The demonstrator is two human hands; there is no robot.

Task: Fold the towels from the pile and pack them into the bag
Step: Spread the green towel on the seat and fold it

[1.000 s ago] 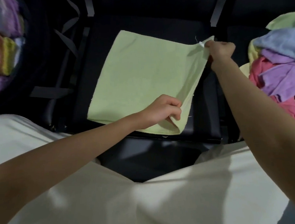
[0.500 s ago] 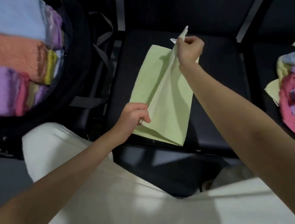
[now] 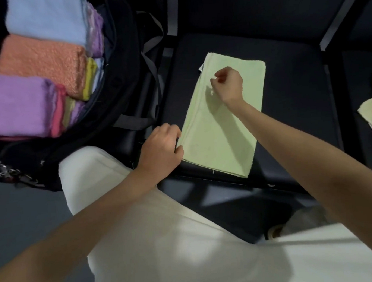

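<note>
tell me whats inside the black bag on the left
The black bag holds folded towels packed side by side: light blue, orange, purple, with pink, yellow and lilac edges beside them. Anything underneath is covered.

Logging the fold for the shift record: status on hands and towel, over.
Left hand pinching green towel at near-left edge. Right hand curled above far end, grip unclear. Towel folded flat on seat. Nothing in the way.

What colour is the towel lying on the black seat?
Pale green towel, plain, no pattern; seen in the head view.
</note>
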